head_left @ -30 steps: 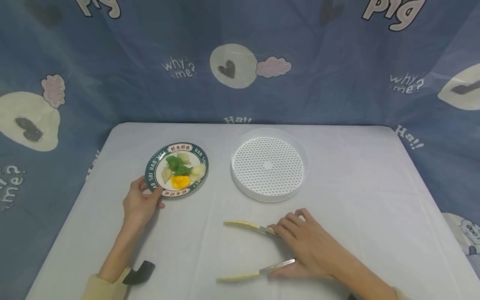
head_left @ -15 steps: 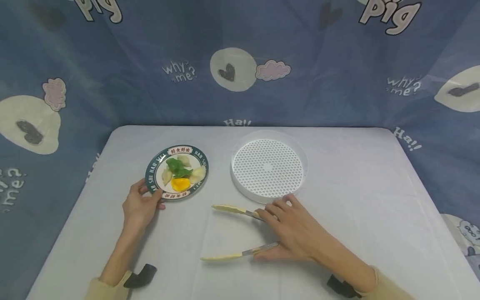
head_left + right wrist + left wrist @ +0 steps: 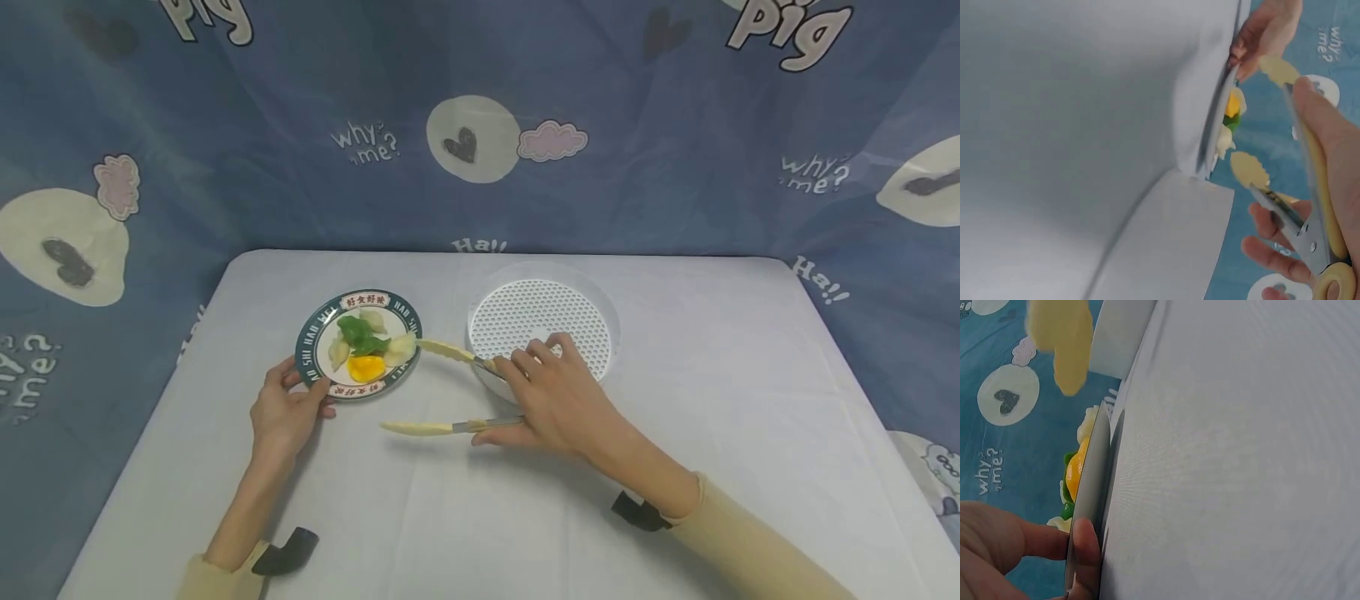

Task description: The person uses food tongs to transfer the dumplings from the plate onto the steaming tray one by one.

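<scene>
My left hand (image 3: 283,417) pinches the near left rim of a green-banded plate (image 3: 303,348), thumb above and fingers beneath, as the left wrist view shows. On the plate lie a yellow dumpling (image 3: 366,368), several pale dumplings (image 3: 400,350) and green pieces (image 3: 357,335). My right hand (image 3: 558,408) holds metal tongs (image 3: 1307,234) with cream scalloped tips. Their arms are spread wide. One tip (image 3: 442,348) reaches the plate's right rim beside a pale dumpling; the other (image 3: 412,428) hangs over the cloth closer to me. Nothing is between the tips.
Right of the plate stands a round white tray (image 3: 498,312) with a perforated base, its near part behind my right hand. A white cloth (image 3: 720,400) covers the table. Behind it hangs a patterned blue curtain (image 3: 315,200).
My right hand has moved the spread tongs forward and left, from the near part of the table to the plate's right edge. My left hand keeps its hold on the plate.
</scene>
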Demonstrator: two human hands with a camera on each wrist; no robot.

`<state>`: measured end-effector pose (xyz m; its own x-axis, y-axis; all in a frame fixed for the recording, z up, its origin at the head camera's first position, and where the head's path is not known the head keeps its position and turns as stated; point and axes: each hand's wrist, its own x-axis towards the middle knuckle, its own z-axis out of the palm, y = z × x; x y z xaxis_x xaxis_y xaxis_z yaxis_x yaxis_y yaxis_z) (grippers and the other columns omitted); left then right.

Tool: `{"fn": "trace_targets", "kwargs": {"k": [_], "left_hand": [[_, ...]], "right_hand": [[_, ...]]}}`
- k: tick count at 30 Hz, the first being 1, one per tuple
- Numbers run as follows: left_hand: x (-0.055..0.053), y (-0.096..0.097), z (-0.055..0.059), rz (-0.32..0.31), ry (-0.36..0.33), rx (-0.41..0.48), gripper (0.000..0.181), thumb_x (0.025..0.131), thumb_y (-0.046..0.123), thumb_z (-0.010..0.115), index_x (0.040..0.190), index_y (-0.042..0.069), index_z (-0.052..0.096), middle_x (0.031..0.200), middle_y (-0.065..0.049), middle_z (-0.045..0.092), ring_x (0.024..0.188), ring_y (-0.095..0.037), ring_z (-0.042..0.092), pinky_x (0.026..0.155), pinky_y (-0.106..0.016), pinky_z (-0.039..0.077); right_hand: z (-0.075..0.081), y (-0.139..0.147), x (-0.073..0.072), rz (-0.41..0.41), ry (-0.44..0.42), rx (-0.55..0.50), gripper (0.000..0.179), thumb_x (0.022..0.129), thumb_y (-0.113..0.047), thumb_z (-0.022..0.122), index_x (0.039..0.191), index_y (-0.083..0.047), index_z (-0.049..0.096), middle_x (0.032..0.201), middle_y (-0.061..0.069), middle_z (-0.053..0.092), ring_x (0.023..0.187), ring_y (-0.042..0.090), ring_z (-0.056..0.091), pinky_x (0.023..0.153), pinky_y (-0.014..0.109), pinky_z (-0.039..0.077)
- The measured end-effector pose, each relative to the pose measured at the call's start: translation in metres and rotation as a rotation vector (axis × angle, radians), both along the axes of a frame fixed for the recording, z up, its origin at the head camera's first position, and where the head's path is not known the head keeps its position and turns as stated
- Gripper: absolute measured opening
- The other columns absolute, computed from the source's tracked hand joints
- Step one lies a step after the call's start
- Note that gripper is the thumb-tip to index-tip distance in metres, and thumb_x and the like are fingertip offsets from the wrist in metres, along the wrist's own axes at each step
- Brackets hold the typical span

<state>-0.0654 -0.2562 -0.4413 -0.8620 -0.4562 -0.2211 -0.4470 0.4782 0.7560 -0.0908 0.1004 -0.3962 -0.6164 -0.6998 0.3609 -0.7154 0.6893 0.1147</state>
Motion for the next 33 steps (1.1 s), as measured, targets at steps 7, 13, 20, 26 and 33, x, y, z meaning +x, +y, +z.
{"fn": "trace_targets", "kwargs": {"k": [7,13,20,26,33], "left_hand": [[0.003,-0.002,-0.003,0.003,0.013,0.001,0.077,0.107,0.017,0.065,0.169,0.0,0.022,0.153,-0.03,0.058,0.06,-0.002,0.069,0.064,-0.006,0.048],[-0.001,-0.001,-0.001,0.01,0.043,0.012,0.077,0.106,0.015,0.066,0.169,0.0,0.024,0.15,-0.029,0.06,0.058,0.0,0.068,0.062,-0.006,0.049],[-0.003,-0.003,0.002,-0.015,0.03,0.022,0.079,0.107,0.017,0.065,0.17,0.0,0.021,0.15,-0.027,0.06,0.061,0.001,0.069,0.063,-0.009,0.05],[-0.004,-0.004,0.005,-0.011,0.019,0.032,0.079,0.106,0.016,0.066,0.17,0.001,0.021,0.151,-0.027,0.059,0.061,0.001,0.068,0.063,-0.009,0.052],[-0.002,-0.002,0.007,-0.005,0.018,0.044,0.079,0.106,0.015,0.065,0.169,-0.001,0.021,0.15,-0.028,0.059,0.061,0.002,0.067,0.064,-0.009,0.053]], "right_hand": [[-0.002,-0.015,-0.017,-0.031,-0.042,0.031,0.094,0.082,-0.095,0.058,0.13,-0.015,0.07,0.106,0.0,0.079,0.099,0.026,0.068,0.102,0.052,0.044],[0.0,-0.023,-0.032,-0.053,-0.057,0.053,0.093,0.084,-0.094,0.057,0.135,-0.017,0.068,0.114,0.004,0.08,0.107,0.029,0.069,0.103,0.054,0.044],[-0.001,-0.026,-0.039,-0.062,-0.091,0.074,0.09,0.087,-0.092,0.056,0.135,-0.017,0.07,0.12,0.005,0.08,0.113,0.032,0.069,0.105,0.056,0.044],[0.003,-0.027,-0.044,-0.059,-0.2,0.058,0.087,0.088,-0.089,0.059,0.137,-0.018,0.07,0.123,0.006,0.08,0.113,0.033,0.067,0.102,0.054,0.044],[0.006,-0.028,-0.049,-0.037,-0.25,0.061,0.079,0.091,-0.083,0.063,0.137,-0.019,0.07,0.122,0.003,0.08,0.108,0.034,0.069,0.103,0.053,0.044]]}}
